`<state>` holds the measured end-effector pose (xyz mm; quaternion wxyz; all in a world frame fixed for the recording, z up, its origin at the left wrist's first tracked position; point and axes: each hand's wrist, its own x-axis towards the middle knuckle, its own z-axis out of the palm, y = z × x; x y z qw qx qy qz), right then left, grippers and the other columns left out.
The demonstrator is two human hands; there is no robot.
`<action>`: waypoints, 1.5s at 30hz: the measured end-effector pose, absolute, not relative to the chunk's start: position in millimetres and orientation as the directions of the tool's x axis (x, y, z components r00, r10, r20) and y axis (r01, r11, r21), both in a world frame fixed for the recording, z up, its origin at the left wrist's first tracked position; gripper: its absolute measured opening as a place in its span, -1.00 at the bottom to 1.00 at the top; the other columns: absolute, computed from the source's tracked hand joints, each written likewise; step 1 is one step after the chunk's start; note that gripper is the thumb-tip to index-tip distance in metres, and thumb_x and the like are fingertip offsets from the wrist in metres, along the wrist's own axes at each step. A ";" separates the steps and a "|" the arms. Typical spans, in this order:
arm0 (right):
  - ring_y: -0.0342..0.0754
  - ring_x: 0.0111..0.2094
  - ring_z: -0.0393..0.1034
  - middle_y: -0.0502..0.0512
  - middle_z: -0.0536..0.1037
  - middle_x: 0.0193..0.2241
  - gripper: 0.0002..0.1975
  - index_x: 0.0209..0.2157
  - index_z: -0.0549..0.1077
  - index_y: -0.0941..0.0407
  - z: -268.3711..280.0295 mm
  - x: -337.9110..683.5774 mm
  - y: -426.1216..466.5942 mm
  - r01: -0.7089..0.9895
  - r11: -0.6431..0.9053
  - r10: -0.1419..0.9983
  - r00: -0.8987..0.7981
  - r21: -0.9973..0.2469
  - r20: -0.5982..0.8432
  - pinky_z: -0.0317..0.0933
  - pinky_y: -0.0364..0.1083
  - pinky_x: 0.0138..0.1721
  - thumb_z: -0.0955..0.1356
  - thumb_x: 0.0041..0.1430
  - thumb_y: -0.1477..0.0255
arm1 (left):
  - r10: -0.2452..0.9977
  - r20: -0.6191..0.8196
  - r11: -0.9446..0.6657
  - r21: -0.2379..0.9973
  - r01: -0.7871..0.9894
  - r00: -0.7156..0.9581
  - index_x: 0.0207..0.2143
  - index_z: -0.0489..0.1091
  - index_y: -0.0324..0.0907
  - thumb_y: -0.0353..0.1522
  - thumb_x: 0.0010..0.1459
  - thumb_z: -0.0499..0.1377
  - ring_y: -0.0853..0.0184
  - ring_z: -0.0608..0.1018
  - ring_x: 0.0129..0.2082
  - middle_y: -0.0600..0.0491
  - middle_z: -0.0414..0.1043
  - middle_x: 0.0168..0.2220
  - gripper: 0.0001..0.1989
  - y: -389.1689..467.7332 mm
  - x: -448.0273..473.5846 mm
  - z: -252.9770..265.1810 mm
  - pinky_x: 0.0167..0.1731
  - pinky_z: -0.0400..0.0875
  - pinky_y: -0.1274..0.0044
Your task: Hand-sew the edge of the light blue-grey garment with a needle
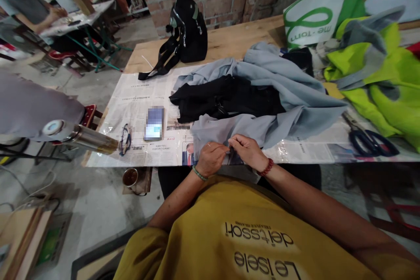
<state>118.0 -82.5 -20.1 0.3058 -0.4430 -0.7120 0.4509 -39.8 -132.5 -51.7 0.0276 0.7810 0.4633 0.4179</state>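
Note:
Near the table's front edge, my left hand [211, 158] is closed, its fingertips pinching the edge of a grey cloth garment [262, 129]. A thin pale line, perhaps a thread or needle, shows by its knuckles. Just to the right, almost touching it, my right hand [247, 151] is closed in a pinch at the same cloth; what sits between those fingertips is too small to make out. The grey garment spreads back across the table, with a black piece of clothing [229, 98] lying on top of it.
Newspaper [131, 92] covers the table. On it are scissors [370, 140], a phone [154, 123] and eyeglasses [125, 140]. A steel flask [82, 136] stands at the left edge. Behind are a black bag [190, 30], a white-green bag [323, 13] and a yellow-green garment [377, 78]. People sit nearby at left.

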 end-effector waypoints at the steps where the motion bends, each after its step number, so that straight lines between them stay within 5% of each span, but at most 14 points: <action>1: -0.17 -0.52 0.24 -0.04 0.37 -0.61 -0.70 -0.57 0.31 0.11 -19.5 118.2 -82.7 0.359 0.202 0.906 -0.422 -0.911 0.034 0.13 -0.18 -0.42 0.21 0.16 0.27 | 0.751 0.622 -0.566 0.432 0.702 0.223 -0.30 0.47 -0.19 -0.45 0.20 0.02 0.36 0.51 -0.32 -0.02 0.51 -0.36 -0.79 -132.6 -39.8 -51.5 -0.26 0.46 0.49; 45: -0.17 -0.54 0.21 -0.05 0.33 -0.63 -0.69 -0.52 0.33 0.11 -21.5 117.0 -84.3 0.406 0.210 0.901 -0.433 -0.889 0.015 0.10 -0.19 -0.47 0.15 0.19 0.28 | 0.783 0.602 -0.548 0.550 0.630 0.155 -0.27 0.45 -0.20 -0.45 0.18 0.05 0.35 0.52 -0.31 -0.01 0.52 -0.36 -0.82 -131.4 -40.2 -49.3 -0.27 0.47 0.49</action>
